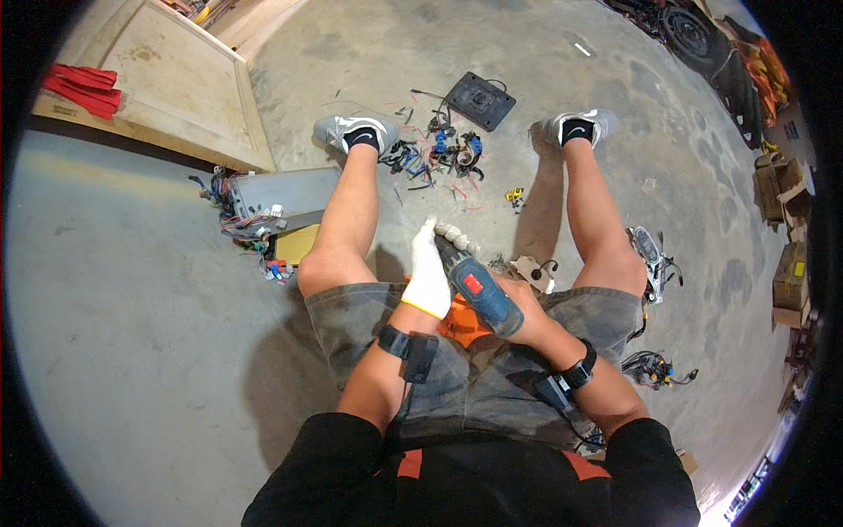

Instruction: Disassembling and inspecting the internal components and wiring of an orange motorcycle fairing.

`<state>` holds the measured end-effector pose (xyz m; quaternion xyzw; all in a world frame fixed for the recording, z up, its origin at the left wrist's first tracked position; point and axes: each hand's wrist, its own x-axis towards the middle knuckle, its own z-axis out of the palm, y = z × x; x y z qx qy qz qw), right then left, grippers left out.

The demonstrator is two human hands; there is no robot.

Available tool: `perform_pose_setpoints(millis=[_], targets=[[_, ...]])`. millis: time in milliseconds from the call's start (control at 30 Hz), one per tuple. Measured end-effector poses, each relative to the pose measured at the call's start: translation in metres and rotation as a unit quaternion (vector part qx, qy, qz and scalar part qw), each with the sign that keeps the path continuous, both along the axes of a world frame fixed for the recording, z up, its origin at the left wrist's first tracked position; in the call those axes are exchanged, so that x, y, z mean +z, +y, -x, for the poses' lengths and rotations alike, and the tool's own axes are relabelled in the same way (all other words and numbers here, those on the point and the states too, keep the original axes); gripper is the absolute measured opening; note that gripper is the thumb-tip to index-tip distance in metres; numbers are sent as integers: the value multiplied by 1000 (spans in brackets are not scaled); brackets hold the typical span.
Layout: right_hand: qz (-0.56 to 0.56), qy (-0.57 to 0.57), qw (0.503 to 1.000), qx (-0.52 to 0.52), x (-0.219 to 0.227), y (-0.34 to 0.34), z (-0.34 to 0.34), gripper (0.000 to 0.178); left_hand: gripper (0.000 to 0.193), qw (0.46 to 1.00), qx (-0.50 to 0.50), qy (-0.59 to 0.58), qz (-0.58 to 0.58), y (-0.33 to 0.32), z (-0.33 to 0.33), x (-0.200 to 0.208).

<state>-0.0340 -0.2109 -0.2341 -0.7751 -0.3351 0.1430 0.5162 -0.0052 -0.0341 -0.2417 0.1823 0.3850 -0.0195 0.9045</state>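
Observation:
A blue and black cordless drill (486,297) with a red patch on top lies over my lap, its nose pointing away from me and slightly left. My bare right hand (529,314) is wrapped round its grip from the right. My left hand (428,274), in a white glove with a yellow cuff edge, curls its fingers round the drill's dark front end. The glove hides the drill's tip, so any bit or small part there cannot be made out. Below the drill, an orange thing (464,321) shows partly between my thighs.
Cut wires and connectors (443,154) lie between my shoes, near a black square device (479,101). A grey metal box (285,193) with wiring is at left; a wire bundle (654,370) at right. A wooden cabinet (167,70) stands far left, cardboard boxes (790,277) far right.

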Motion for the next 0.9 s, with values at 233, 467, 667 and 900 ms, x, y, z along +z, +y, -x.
perform_pose_setpoints(millis=[233, 467, 667, 900], targets=[[82, 7, 996, 28, 15, 0, 4, 79, 36, 999, -28, 11, 36, 10, 5, -7], [75, -18, 997, 24, 8, -5, 7, 82, 36, 995, -45, -36, 82, 13, 8, -16], [66, -12, 997, 33, 4, -3, 8, 85, 35, 996, -40, -38, 76, 11, 8, -8], [-51, 142, 989, -3, -1, -6, 3, 53, 33, 995, 18, -98, -22, 0, 12, 13]])
